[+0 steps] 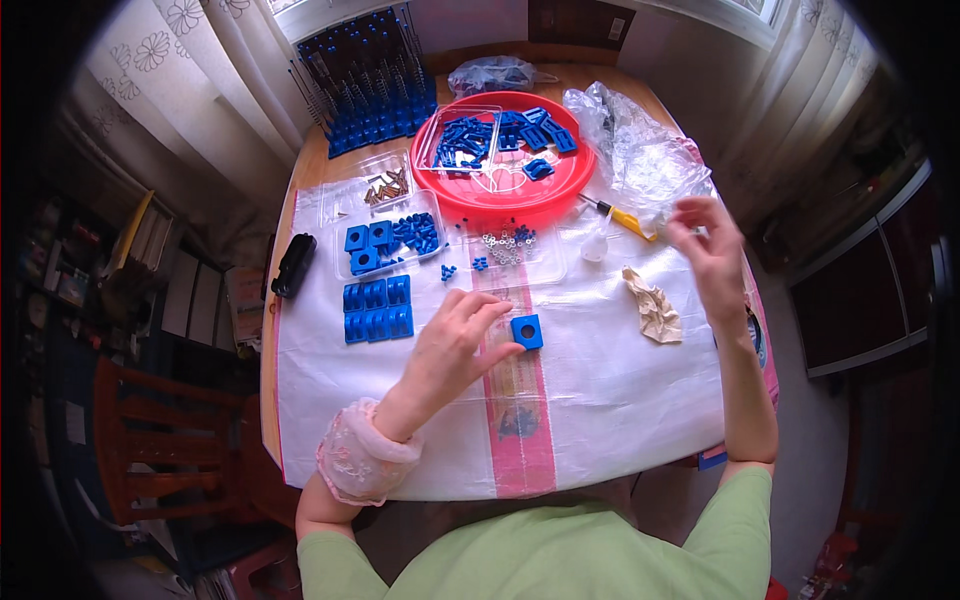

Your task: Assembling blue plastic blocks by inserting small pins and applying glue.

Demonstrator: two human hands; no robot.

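Observation:
A blue square block with a round hole (538, 343) lies on the cloth's pink stripe. My left hand (450, 345) is open just left of it, fingers apart, the thumb tip at the block's edge; whether it touches, I cannot tell. Over the right side of the table, my right hand (709, 255) is raised with loosely bent, slightly blurred fingers apart and nothing visible in them. It is nearest to a crumpled clear plastic bag (640, 150) and a yellow-handled tool (632, 222). Left of my left hand, several blue curved pieces (378, 310) lie in two rows.
A red round tray (580, 195) holds blue parts at the back. Clear boxes hold blue blocks (357, 238), brass-coloured screws (386, 187) and nuts (500, 248). Also on the table are a small white bottle (594, 247), crumpled paper (655, 308), a black case (294, 265) and blue spring-topped pieces (375, 125).

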